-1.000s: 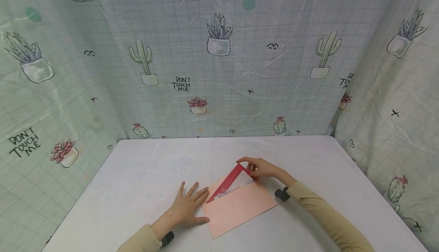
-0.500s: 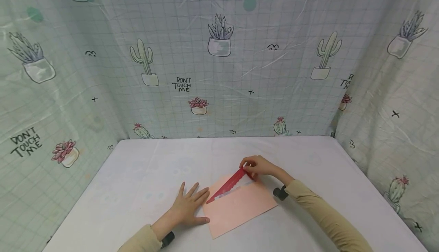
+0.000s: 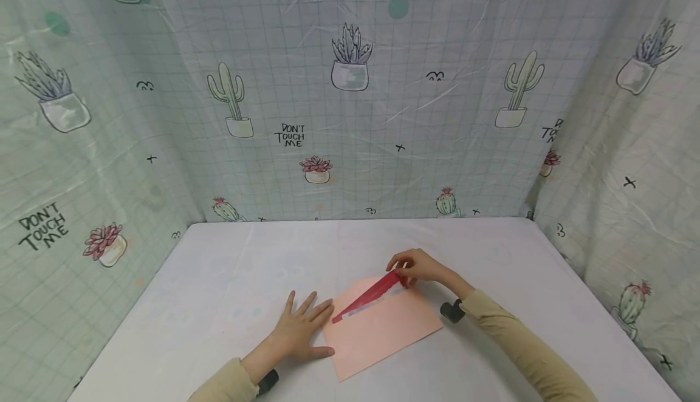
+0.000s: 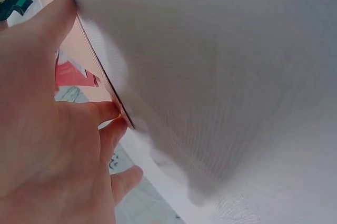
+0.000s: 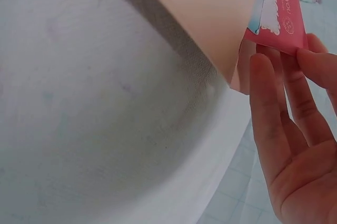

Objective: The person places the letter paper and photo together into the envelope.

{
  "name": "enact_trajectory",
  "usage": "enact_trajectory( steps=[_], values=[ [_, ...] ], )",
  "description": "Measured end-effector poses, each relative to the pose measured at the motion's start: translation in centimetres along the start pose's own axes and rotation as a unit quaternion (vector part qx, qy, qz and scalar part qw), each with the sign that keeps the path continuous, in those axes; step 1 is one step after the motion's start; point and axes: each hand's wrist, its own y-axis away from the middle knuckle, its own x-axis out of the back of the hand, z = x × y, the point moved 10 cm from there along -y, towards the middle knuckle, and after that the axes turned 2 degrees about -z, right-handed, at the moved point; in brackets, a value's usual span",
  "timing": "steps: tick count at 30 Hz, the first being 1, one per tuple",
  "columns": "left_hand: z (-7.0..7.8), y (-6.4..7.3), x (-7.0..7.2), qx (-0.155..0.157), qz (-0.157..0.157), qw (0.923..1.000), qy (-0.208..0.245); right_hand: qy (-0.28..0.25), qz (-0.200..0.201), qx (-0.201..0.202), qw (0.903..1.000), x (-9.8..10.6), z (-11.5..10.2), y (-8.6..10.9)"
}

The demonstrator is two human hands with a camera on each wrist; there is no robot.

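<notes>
A peach envelope (image 3: 385, 338) lies slanted on the white table, its flap opened toward the far side. From its mouth sticks a red-and-white card (image 3: 372, 294); the lower part is hidden inside the envelope. My right hand (image 3: 420, 266) pinches the card's far corner, and the right wrist view shows the thumb on the card's red edge (image 5: 292, 23) with fingers behind. Fingers spread, my left hand (image 3: 298, 331) rests at the envelope's left end; fingertips and thumb touch its edge in the left wrist view.
White cloth covers the table (image 3: 246, 274). A cactus-print curtain (image 3: 262, 86) hangs behind it and along both sides. Dark wrist-worn devices show at the left wrist (image 3: 268, 382) and the right wrist (image 3: 451, 311).
The card has tipped lower and less of its white face shows above the envelope. My right hand has shifted slightly right with the card's corner. My left hand stays in place.
</notes>
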Motion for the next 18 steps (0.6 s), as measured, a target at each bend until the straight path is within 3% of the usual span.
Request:
enact_trajectory(
  steps=[8, 18],
  values=[
    [0.06, -0.02, 0.05, 0.001, 0.004, 0.9999, -0.011, 0.007, -0.019, -0.015, 0.9997, -0.22, 0.67, 0.86],
    [0.08, 0.04, 0.06, -0.001, 0.011, 0.9999, -0.002, 0.015, -0.008, 0.004, 0.9998, -0.24, 0.84, 1.03]
  ],
)
